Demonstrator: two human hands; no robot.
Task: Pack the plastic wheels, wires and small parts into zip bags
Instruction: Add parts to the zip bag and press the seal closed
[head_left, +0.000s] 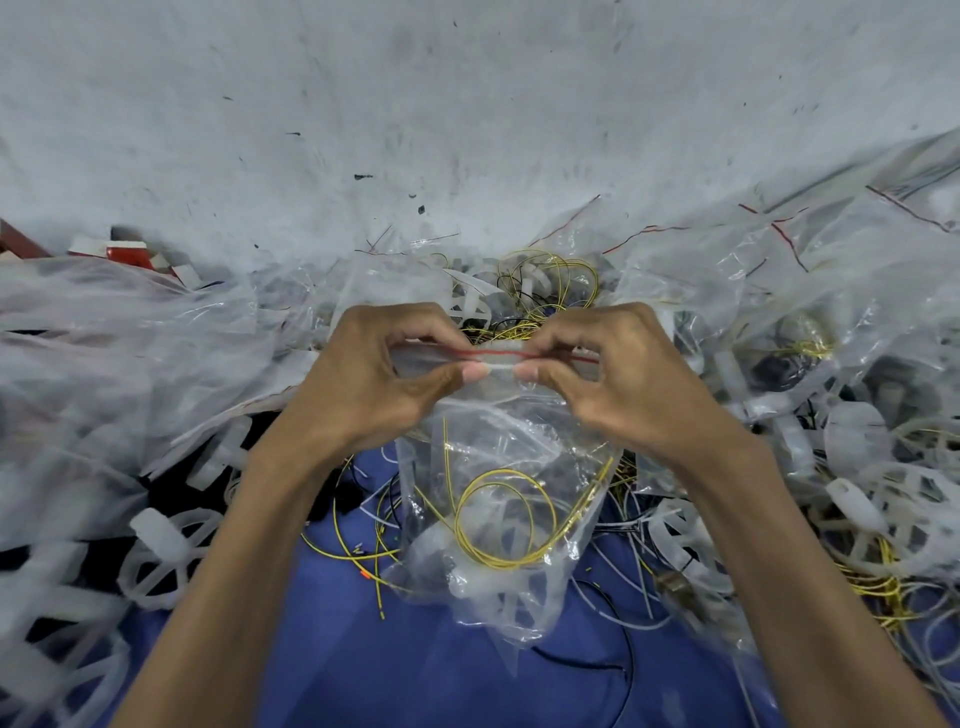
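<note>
Blue cloth (415, 675) lay nearest, under both forearms. Left hand (379, 384) and right hand (618, 384) each pinched the red-lined zip strip (493, 354) of a clear zip bag (498, 457), held mid-frame with yellow wire (506, 519) coiled inside. Sealing seemed the step (judgement only). Best done by pressing thumbs outward along the strip, keeping wire off the track. Loose plastic wheels (166, 545) lay around.
</note>
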